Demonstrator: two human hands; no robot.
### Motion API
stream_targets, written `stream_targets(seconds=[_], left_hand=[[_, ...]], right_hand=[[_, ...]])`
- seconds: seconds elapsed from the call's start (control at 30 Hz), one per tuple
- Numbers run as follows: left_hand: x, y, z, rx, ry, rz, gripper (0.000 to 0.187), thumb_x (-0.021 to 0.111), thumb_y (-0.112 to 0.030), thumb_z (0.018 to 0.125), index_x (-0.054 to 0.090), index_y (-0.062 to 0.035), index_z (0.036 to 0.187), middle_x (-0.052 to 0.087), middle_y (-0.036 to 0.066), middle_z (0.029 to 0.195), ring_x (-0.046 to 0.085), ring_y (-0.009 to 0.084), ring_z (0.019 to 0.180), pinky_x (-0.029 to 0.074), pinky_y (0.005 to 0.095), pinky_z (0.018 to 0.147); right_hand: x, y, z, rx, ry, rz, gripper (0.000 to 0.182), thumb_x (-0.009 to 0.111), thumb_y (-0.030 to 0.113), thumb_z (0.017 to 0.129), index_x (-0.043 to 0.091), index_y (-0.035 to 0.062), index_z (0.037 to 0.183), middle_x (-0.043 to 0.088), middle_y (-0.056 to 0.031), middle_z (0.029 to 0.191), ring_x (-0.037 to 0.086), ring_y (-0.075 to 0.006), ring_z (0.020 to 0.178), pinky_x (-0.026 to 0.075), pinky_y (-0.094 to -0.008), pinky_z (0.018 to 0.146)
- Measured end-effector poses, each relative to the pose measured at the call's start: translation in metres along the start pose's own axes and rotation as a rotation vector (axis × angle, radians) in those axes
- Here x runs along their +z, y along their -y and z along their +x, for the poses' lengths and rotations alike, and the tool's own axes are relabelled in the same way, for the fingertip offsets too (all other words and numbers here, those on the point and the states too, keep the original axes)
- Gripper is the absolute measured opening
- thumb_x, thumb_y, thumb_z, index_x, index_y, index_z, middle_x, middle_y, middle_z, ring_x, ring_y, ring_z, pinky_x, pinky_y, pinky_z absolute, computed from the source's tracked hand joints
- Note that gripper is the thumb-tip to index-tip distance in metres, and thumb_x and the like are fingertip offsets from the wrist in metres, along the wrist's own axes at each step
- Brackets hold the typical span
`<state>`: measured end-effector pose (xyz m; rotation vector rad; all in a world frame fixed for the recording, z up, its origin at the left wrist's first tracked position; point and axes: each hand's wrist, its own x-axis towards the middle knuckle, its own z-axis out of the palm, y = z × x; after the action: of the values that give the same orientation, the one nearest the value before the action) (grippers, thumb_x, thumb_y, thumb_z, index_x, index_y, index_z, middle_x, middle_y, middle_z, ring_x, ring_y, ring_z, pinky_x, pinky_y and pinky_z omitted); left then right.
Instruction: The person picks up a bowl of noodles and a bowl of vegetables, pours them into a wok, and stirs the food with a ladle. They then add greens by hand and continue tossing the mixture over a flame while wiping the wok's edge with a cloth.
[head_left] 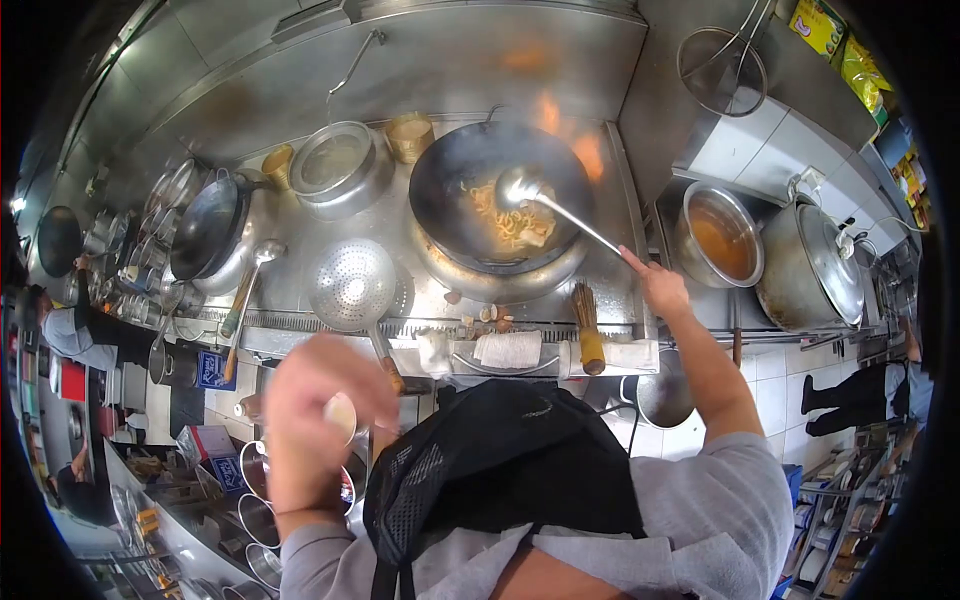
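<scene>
My right hand (pixel 662 288) is closed around the handle of a long metal ladle (pixel 518 188). The ladle's bowl hangs over a black wok (pixel 450 235), where noodles (pixel 505 218) and pale chunks lie in the bottom. Flames rise behind the wok's far right rim. My left hand (pixel 325 400) is raised at the lower left, off the stove's front edge and smeared by motion. A pale oval shape (pixel 341 417) shows at its right side; I cannot tell whether the hand holds it.
Left of the wok lie a perforated skimmer (pixel 352 284) and a covered pot (pixel 335 165). Broken eggshells (pixel 490 314), a folded cloth (pixel 508 350) and a bamboo brush (pixel 588 335) line the front edge. A pot of brown liquid (pixel 718 240) stands right. Other people stand at both sides.
</scene>
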<state>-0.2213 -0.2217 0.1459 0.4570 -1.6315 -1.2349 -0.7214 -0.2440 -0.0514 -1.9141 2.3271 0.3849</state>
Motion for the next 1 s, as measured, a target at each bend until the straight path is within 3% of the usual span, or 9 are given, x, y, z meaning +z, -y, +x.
stream_targets(seconds=[0.03, 0.17, 0.27, 0.33, 0.37, 0.43, 0.5, 0.77, 1.0], left_hand=[[-0.041, 0.057, 0.037, -0.031, 0.596, -0.115, 0.038, 0.069, -0.035, 0.091, 0.069, 0.0009, 0.080, 0.071, 0.010, 0.084, 0.068, 0.0231, 0.073, 0.054, 0.0362, 0.069], [0.012, 0.208, 0.039, -0.545, 0.129, 0.116, 0.022, 0.065, -0.018, 0.096, 0.068, 0.0034, 0.093, 0.069, 0.008, 0.085, 0.062, 0.0104, 0.077, 0.050, 0.0272, 0.070], [0.044, 0.273, 0.035, -0.365, 0.123, 0.377, 0.017, 0.064, -0.016, 0.095, 0.070, -0.0008, 0.098, 0.071, 0.010, 0.092, 0.065, 0.0169, 0.082, 0.052, 0.0326, 0.076], [0.057, 0.290, 0.044, 0.087, 0.096, 0.739, 0.012, 0.063, -0.013, 0.092, 0.070, -0.0049, 0.099, 0.070, 0.013, 0.090, 0.066, 0.0281, 0.083, 0.051, 0.0409, 0.085], [0.061, 0.303, 0.055, 0.082, 0.090, 0.733, 0.012, 0.063, -0.013, 0.092, 0.070, -0.0049, 0.099, 0.070, 0.013, 0.090, 0.066, 0.0281, 0.083, 0.051, 0.0409, 0.085], [0.064, 0.331, 0.076, 0.143, 0.021, 0.866, 0.015, 0.062, -0.018, 0.092, 0.069, -0.0051, 0.092, 0.068, 0.016, 0.086, 0.063, 0.0368, 0.086, 0.048, 0.0470, 0.087], [0.069, 0.351, 0.078, 0.029, 0.150, 1.003, 0.020, 0.060, -0.023, 0.094, 0.067, -0.0052, 0.089, 0.067, 0.015, 0.084, 0.063, 0.0362, 0.085, 0.048, 0.0471, 0.085], [0.085, 0.281, 0.054, -0.132, 0.377, 1.170, 0.044, 0.050, -0.044, 0.097, 0.068, -0.0098, 0.075, 0.070, 0.015, 0.074, 0.068, 0.0389, 0.072, 0.054, 0.0510, 0.069], [0.090, 0.323, 0.047, -0.125, 0.318, 1.179, 0.041, 0.047, -0.038, 0.100, 0.067, -0.0075, 0.081, 0.069, 0.017, 0.076, 0.068, 0.0357, 0.073, 0.051, 0.0515, 0.073]], right_hand=[[0.008, 0.003, 0.000, 0.063, -0.020, 0.075, 0.087, 0.045, 0.001, 0.092, 0.008, 0.0466, 0.155, 0.066, -0.0213, 0.111, 0.069, -0.0361, 0.095, 0.055, -0.0479, 0.084], [0.005, 0.029, -0.013, 0.244, 0.063, 0.331, 0.086, 0.055, 0.009, 0.089, 0.012, 0.0411, 0.156, 0.068, -0.0250, 0.108, 0.066, -0.0440, 0.095, 0.051, -0.0522, 0.087], [-0.002, 0.021, -0.066, 0.059, 0.014, 0.526, 0.081, 0.055, 0.008, 0.088, 0.021, 0.0371, 0.156, 0.065, -0.0263, 0.115, 0.063, -0.0460, 0.102, 0.049, -0.0496, 0.095], [-0.014, 0.000, -0.107, -0.124, -0.062, 0.576, 0.081, 0.056, 0.010, 0.088, 0.021, 0.0361, 0.156, 0.067, -0.0257, 0.110, 0.064, -0.0450, 0.100, 0.049, -0.0496, 0.093], [-0.020, -0.007, -0.119, -0.311, -0.134, 0.633, 0.081, 0.057, 0.011, 0.088, 0.020, 0.0352, 0.156, 0.068, -0.0251, 0.105, 0.065, -0.0440, 0.098, 0.049, -0.0496, 0.091], [-0.027, -0.005, -0.126, -0.314, -0.038, 0.613, 0.081, 0.057, 0.010, 0.088, 0.020, 0.0338, 0.156, 0.068, -0.0260, 0.102, 0.065, -0.0446, 0.097, 0.049, -0.0499, 0.091], [-0.050, 0.012, -0.125, -0.135, 0.220, 0.441, 0.080, 0.056, 0.010, 0.089, 0.019, 0.0320, 0.157, 0.067, -0.0288, 0.098, 0.064, -0.0463, 0.094, 0.049, -0.0500, 0.090], [-0.060, 0.003, -0.121, -0.268, 0.226, 0.413, 0.078, 0.056, 0.015, 0.092, 0.017, 0.0330, 0.157, 0.065, -0.0305, 0.106, 0.063, -0.0464, 0.098, 0.048, -0.0511, 0.091], [-0.029, 0.059, -0.051, -0.126, 0.184, 0.247, 0.081, 0.054, 0.014, 0.094, 0.008, 0.0330, 0.158, 0.067, -0.0251, 0.107, 0.066, -0.0402, 0.097, 0.051, -0.0493, 0.088]])
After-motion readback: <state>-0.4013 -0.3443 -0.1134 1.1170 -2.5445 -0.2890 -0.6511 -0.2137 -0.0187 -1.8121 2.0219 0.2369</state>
